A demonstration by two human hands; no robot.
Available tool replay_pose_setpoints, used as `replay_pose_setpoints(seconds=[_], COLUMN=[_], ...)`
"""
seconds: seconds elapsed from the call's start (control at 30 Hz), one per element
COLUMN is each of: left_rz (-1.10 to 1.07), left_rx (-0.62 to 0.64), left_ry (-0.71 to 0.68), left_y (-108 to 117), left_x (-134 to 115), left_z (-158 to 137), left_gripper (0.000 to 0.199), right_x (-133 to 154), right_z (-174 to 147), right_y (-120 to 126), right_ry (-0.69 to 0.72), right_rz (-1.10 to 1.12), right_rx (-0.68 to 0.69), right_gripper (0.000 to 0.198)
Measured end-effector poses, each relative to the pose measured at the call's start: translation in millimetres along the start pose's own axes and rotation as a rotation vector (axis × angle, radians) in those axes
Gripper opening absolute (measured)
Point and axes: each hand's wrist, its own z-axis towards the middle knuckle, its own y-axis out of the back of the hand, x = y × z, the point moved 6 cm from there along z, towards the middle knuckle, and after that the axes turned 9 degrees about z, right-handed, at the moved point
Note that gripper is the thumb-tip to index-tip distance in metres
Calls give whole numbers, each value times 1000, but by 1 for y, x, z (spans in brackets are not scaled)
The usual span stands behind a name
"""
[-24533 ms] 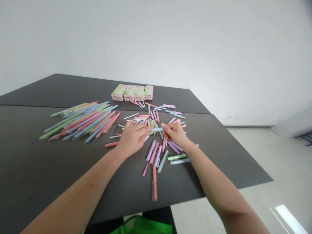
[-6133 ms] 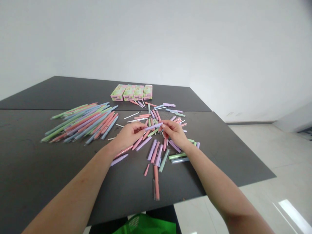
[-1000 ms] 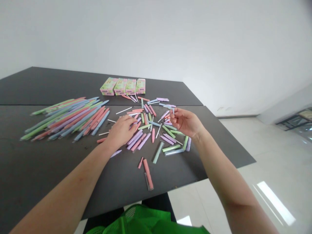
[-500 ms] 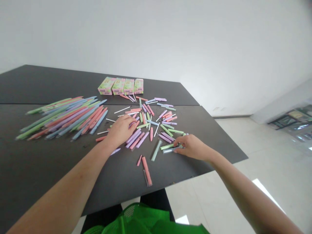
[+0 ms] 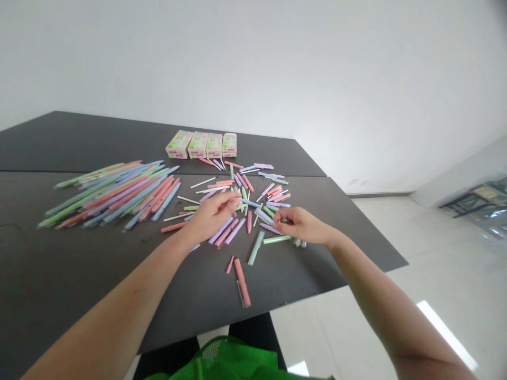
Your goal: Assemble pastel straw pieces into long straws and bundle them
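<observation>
My left hand (image 5: 216, 214) is over the middle of the scattered pen parts, its thumb and fingers pinched together at the end of a thin blue pen piece (image 5: 251, 203). Whether that piece is off the table I cannot tell. My right hand (image 5: 303, 224) grips a light blue pen barrel (image 5: 263, 216) tilted toward the left hand. Purple barrels (image 5: 235, 231) and a red one (image 5: 225, 234) lie beside my left hand. Below the right hand is a light green barrel (image 5: 277, 239); a grey-green barrel (image 5: 256, 248) lies between the hands, nearer me.
A large heap of long coloured pens (image 5: 114, 195) lies on the left of the dark table (image 5: 99, 279). Several pink and green boxes (image 5: 198, 144) stand in a row behind the parts. Near the front edge lie a red barrel (image 5: 242, 282) and a small red piece (image 5: 230, 264).
My right hand has lifted the light blue barrel from beside the green one and carried it up and left. My left hand has shifted right to the thin blue piece.
</observation>
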Motion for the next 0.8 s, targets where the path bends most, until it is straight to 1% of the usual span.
replay_pose_setpoints(seconds=[0.1, 0.17, 0.23, 0.33, 0.4, 0.47, 0.53, 0.6, 0.7, 0.8], left_rz=[-291, -387, -437, -562, -665, -716, -720, -716, -704, -683], left_rx=[104, 122, 78, -49, -95, -109, -123, -130, -128, -113], left_ry=[26, 38, 65, 123, 161, 191, 208, 227, 260, 264], left_y=[-9, -11, -9, 0, 3, 4, 4, 3, -1, -4], left_x=[-5, -4, 1, 12, 19, 24, 28, 32, 38, 39], left_z=[-2, -1, 2, 5, 7, 7, 8, 8, 7, 7], left_gripper=[44, 46, 41, 31, 28, 28, 28, 28, 27, 25], right_x=[9, 14, 16, 16, 14, 11, 8, 5, 3, 3], right_z=[31, 51, 66, 78, 81, 81, 80, 79, 77, 76], right_y=[-12, -24, -37, -50, -55, -56, -56, -55, -53, -55], right_ry=[36, 64, 48, 1, -1, 31, 85, 140, 202, 232], right_rz=[176, 302, 459, 702, 862, 967, 979, 918, 787, 703], right_rx=[-17, 20, 74, 117, 105, 75, 41, -9, -79, -85], right_gripper=[33, 33, 31, 29, 27, 28, 36, 41, 36, 28])
